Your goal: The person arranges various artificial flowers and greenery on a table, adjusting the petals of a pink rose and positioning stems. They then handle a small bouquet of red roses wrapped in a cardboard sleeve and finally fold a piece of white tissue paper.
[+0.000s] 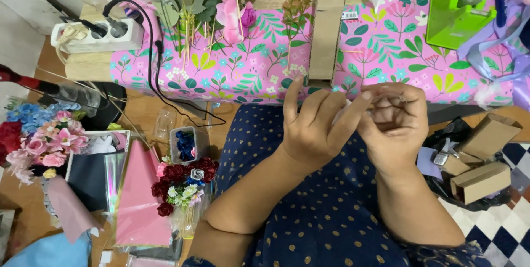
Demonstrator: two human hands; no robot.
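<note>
While our right hand [393, 120] curls shut, pinching a small pale piece [346, 103] we can't identify | left hand [312, 126] fingers half spread, steadying it over our lap | cardboard box [326, 32] stands far, within reach

A low table [83, 68] is seen across the top, draped in a pink floral cloth [386, 51], with a white power strip [96, 35] perched on its bare wooden end and black cables [152, 62] trailed down over the edge. The floor is shown as warm brown wood [22, 212] on the left, while black-and-white checkered tiles [508, 234] are caught at the lower right corner. Everything is washed in soft, even light, and a pale wall [22, 13] is glimpsed at the upper left.
</note>
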